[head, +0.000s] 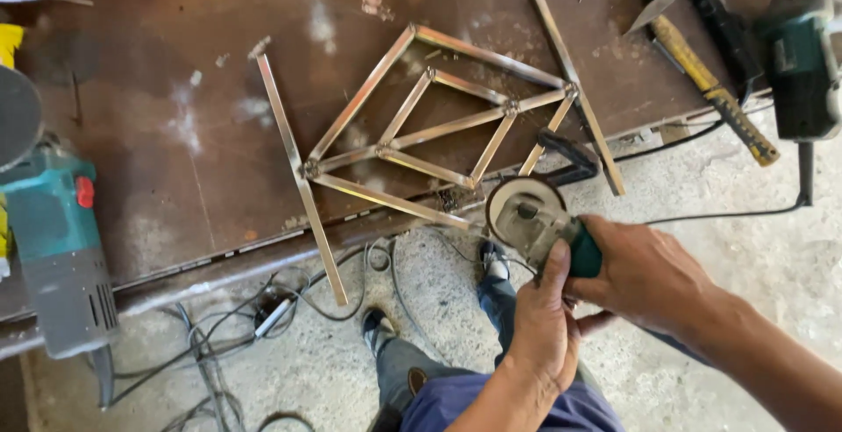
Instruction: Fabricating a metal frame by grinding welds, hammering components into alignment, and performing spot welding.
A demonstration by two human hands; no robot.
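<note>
I look down over a rusty steel workbench (175,160) on which a welded frame of square steel tube (438,129), a diamond braced with inner struts between two long rails, lies flat with its near corner overhanging the bench's near edge. A black clamp (566,153) grips the frame at that edge, apparently so that the work cannot shift under the tool. My right hand (645,274) is wrapped shut around the green body of an angle grinder (537,221), and my left hand (545,322) is closed on the same tool from below, thumb laid up along its housing; I judge that two hands are used to steady the tool against kickback. The grinder's disc and guard face up, just beside the frame's near rail at the overhang, where the joint can be reached from the standing side; I cannot tell whether disc and metal touch. At far right lie a yellow-handled hammer (715,90) and a second green power tool (802,64), kept within reach but well apart from the frame. At near left a teal grinder (57,248) rests on the bench edge. Cables (263,327) trail over the concrete floor (745,248) beside my shoes (379,327).
</note>
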